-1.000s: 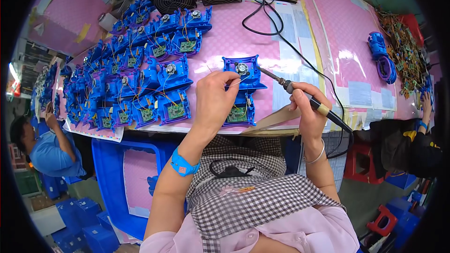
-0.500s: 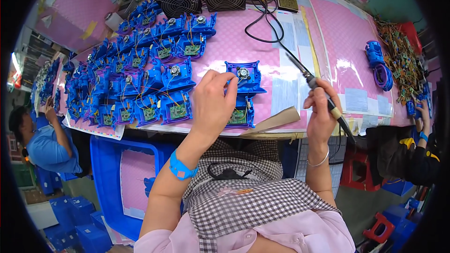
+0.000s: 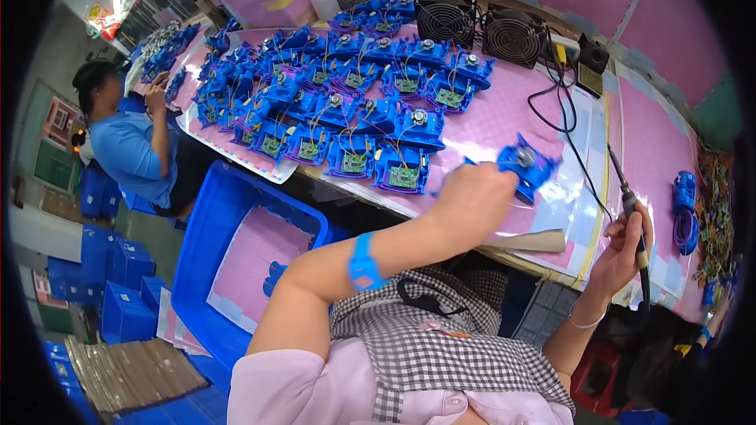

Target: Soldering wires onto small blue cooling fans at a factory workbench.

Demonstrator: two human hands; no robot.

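My left hand (image 3: 476, 195) is at the front part of the bench, its fingers closed on the edge of a blue plastic housing half (image 3: 539, 170) with a round silver speaker in it. The housing sits tilted, and the hand hides its near left side. To the right, my right hand (image 3: 624, 250) grips a soldering iron (image 3: 628, 200) by its handle, tip pointing up and away from the housing. Left of my left hand stand rows of similar blue housings (image 3: 421, 127), several with green circuit boards (image 3: 403, 178) and thin wires.
Two black fans (image 3: 513, 38) and a soldering stand (image 3: 592, 59) line the back. The iron's black cable (image 3: 577, 164) crosses the bench. A brown paper piece (image 3: 535, 242) lies at the front edge. A blue bin (image 3: 193, 287) is below left; a co-worker (image 3: 130, 138) sits beyond.
The view has turned leftward. My left hand has taken hold of the blue housing, which now stands tilted and turned. The iron stays in my right hand.
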